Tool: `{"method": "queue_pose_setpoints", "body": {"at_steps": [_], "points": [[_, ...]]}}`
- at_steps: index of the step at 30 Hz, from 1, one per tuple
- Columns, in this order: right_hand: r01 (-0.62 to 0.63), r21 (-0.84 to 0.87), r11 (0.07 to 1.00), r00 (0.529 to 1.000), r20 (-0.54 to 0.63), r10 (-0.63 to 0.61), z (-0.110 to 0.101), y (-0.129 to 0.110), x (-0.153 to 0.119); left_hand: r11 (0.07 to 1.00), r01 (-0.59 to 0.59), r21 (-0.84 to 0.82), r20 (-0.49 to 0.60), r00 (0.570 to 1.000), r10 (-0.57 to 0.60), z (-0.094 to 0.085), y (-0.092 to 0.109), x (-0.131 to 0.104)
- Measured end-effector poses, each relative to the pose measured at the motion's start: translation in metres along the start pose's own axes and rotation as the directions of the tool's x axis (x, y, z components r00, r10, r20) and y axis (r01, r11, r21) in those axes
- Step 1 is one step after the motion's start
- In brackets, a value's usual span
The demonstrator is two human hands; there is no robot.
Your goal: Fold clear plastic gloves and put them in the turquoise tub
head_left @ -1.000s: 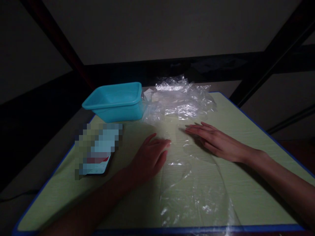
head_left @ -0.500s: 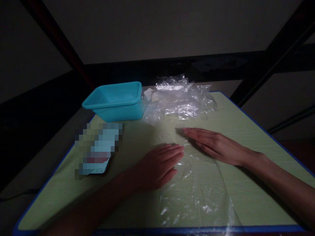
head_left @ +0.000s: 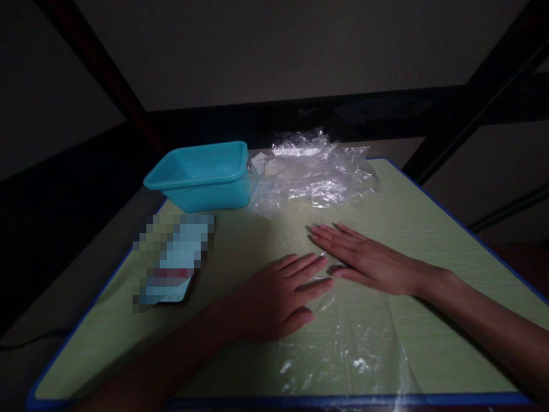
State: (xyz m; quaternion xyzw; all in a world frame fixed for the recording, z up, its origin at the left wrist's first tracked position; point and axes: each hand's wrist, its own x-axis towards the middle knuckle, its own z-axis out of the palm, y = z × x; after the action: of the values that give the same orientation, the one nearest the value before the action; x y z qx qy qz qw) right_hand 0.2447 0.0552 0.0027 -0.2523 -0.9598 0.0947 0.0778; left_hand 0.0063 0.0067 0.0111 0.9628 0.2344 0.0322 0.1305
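A clear plastic bag (head_left: pixel 343 355) lies spread on the light green table, its lower end reaching over the front edge. On its left upper part rests my left hand (head_left: pixel 278 297), palm down with the fingers spread. My right hand (head_left: pixel 364 257) lies flat across the bag's upper right side, fingers stretched toward the upper left and thumb apart. The fingertips of the two hands are close together near the middle of the bag. Neither hand grips anything. Part of the bag is hidden under the hands.
A heap of crumpled clear plastic bags (head_left: pixel 321 171) lies at the back of the table (head_left: pixel 429 240). Left of it stands a turquoise plastic basket (head_left: pixel 206 194). A phone (head_left: pixel 180 257), partly pixelated, lies near the left edge. The table has a blue rim.
The fingers of both hands have spread apart. My left hand has shifted slightly right and toward me; my right hand has flattened onto the bag. The basket, heap and phone have stayed put.
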Motion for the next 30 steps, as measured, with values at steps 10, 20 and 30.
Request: {"method": "queue_pose_setpoints", "body": {"at_steps": [10,20,30], "points": [[0.018,-0.006,1.0,1.0,0.008,-0.018,0.001,0.0,0.0,1.0,-0.017,0.002,-0.046,0.999,0.017,0.0,0.001,-0.001],[0.009,0.116,0.993,1.0,-0.003,-0.009,-0.005,-0.001,0.001,0.997,-0.036,-0.075,-0.083,0.996,0.029,-0.003,-0.004,-0.002],[-0.053,0.235,0.97,0.99,-0.111,0.081,-0.034,0.009,-0.007,0.994,-0.038,-0.105,-0.088,0.996,0.028,-0.005,-0.002,-0.003]]}}
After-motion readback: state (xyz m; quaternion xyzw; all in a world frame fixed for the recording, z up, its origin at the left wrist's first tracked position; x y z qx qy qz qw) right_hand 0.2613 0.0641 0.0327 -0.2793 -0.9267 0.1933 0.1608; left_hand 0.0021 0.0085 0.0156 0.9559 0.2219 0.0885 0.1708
